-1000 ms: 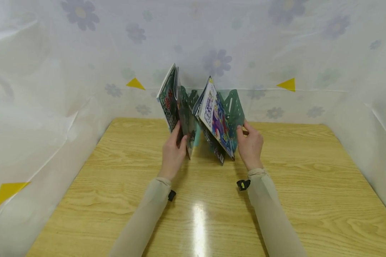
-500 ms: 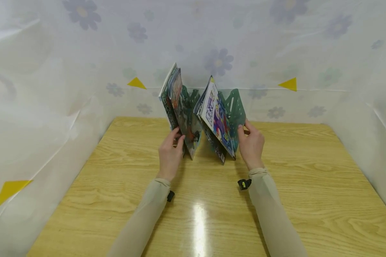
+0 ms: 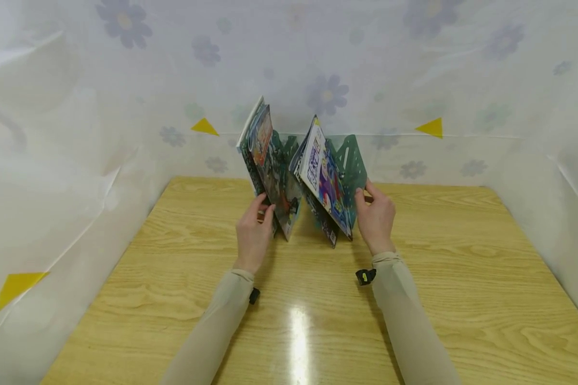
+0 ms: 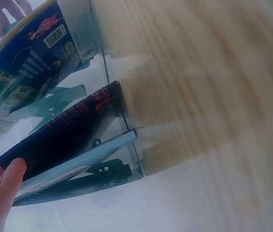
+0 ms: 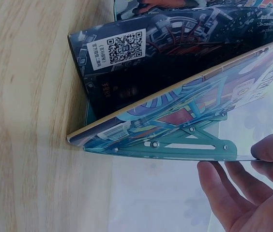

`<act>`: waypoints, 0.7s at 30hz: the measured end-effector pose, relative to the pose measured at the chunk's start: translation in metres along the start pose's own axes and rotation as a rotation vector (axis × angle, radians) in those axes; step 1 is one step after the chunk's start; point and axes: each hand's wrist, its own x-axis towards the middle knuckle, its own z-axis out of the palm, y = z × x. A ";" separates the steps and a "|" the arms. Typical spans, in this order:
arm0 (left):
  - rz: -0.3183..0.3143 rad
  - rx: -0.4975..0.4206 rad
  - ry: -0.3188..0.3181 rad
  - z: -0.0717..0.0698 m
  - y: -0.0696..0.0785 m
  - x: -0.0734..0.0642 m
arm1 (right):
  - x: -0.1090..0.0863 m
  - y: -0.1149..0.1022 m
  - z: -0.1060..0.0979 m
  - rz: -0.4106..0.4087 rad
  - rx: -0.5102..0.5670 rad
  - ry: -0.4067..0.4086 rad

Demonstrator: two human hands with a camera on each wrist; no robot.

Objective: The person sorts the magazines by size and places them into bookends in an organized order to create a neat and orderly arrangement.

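A translucent green file rack (image 3: 351,168) stands on the table, holding several magazines that lean in its sections. My left hand (image 3: 253,232) is at the front edge of the left group. Its thumb and fingers pinch a dark magazine (image 4: 61,137) there, with the fingertips (image 4: 16,166) against its side. Right beside that hand leans a magazine with a colourful cover (image 3: 281,192). With thumb and fingers, my right hand (image 3: 377,219) pinches the front edge of the rack's right-hand panel. Next to this panel a white-and-purple magazine (image 3: 326,179) tilts, with a dark QR-coded one (image 5: 122,53) beside it.
The wooden table (image 3: 183,299) extends around the rack on all sides. Behind it hangs a pale flowered curtain (image 3: 366,69), with yellow triangles (image 3: 431,127) on it. Black straps sit at both wrists.
My left hand has shifted slightly left and down. The colourful magazine has swung right, away from the dark one, so its cover now faces out. My right hand keeps its hold on the rack.
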 end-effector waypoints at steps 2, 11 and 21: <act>-0.003 -0.001 0.005 -0.001 0.000 0.000 | 0.000 -0.001 0.000 -0.004 0.000 0.001; -0.007 -0.007 0.025 -0.004 -0.004 -0.002 | 0.000 0.000 0.000 0.009 0.001 -0.001; -0.027 -0.012 0.032 -0.009 -0.002 -0.001 | 0.001 0.003 -0.001 -0.002 0.010 0.001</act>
